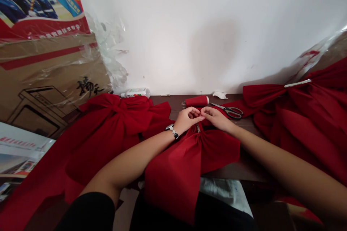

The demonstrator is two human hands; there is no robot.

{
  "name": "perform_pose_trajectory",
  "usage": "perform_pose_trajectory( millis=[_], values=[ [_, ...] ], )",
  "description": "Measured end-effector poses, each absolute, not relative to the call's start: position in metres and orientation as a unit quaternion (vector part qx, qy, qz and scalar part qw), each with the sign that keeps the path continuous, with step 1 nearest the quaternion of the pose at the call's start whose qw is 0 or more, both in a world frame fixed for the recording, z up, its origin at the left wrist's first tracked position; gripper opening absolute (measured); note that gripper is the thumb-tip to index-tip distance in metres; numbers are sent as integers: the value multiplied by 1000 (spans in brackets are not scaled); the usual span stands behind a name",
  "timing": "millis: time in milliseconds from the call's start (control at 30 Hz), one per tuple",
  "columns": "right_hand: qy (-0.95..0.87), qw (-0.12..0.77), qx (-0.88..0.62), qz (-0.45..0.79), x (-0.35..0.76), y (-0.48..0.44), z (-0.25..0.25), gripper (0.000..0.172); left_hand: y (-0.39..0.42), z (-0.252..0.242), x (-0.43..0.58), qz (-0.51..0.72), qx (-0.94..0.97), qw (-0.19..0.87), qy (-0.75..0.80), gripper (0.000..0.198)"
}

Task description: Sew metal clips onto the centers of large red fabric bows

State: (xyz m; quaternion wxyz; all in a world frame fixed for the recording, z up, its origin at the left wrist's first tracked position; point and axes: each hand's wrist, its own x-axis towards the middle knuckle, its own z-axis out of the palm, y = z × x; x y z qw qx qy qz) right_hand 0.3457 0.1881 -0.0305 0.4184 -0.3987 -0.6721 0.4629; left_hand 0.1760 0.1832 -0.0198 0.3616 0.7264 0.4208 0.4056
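The left hand (187, 120) and the right hand (215, 118) meet just above the gathered knot of a large red cloth bow (189, 158), which lies on a dark brown wooden table (173, 101) with its lower loop hanging over the front edge. The fingers (193, 112) of both hands are curled in and pinched together, and the two sets of fingertips touch over the knot. Whatever they pinch is too small to tell. A small silver metal clip (198, 127) shows at the knot, just below the hands, and a silver wristwatch (172, 131) circles the left wrist.

Beyond the hands lie a spool of red thread (196, 101) with thin pins at one end and a pair of black-handled steel scissors (226, 110) resting on red cloth. Near them are a crumpled white tissue (219, 95) and a white plastic bottle (135, 93) lying on its side, its contents hidden. A second red cloth bow (116, 122) lies to the left, and a third red cloth bow (298, 115) to the right has a flat silver metal strip (297, 83) at its knot. A brown printed cardboard carton (48, 75), wrapped in clear plastic film, leans against the white wall (206, 32)
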Motion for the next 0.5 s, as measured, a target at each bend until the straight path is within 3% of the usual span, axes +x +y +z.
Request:
perform_pose_trajectory(
  millis=[500],
  values=[
    [-678,400,-418,453,349,190,-30,35,186,-28,177,406,758,275,430,13]
  ],
)
